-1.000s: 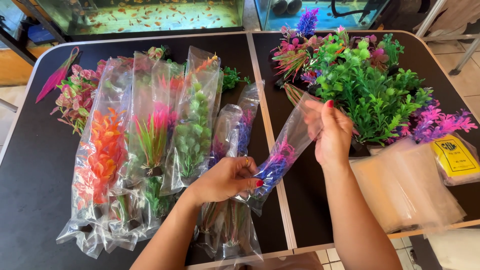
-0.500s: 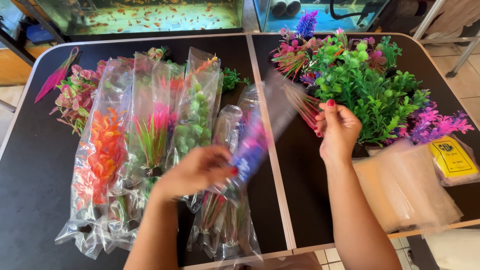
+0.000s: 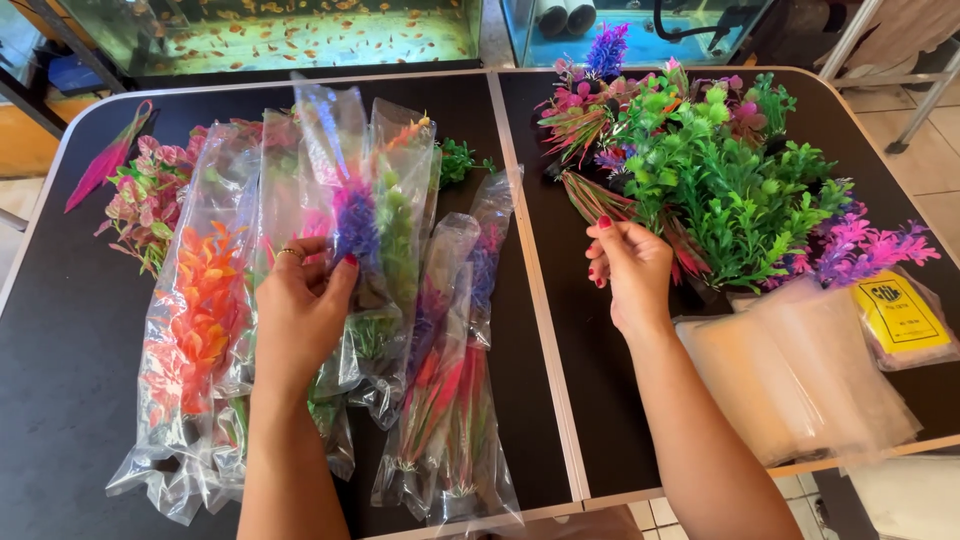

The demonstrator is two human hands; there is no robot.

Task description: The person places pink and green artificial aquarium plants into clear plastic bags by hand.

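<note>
The left hand [image 3: 300, 310] is closed on a bagged purple plant [image 3: 352, 215], holding it over the row of bagged plants [image 3: 200, 330] on the left of the black table [image 3: 60, 400], so the laying-down step looks to be in hand. The right hand [image 3: 625, 270], fingers loosely curled and holding nothing clearly, reaches at a thin red-green sprig [image 3: 590, 197] by the loose plant pile [image 3: 720, 170]. Crinkly clear film, stiff plastic fronds; a stack of flat empty bags [image 3: 800, 370] lies nearby, and seating the bag on that slippery film likely calls for a gentle touch.
</note>
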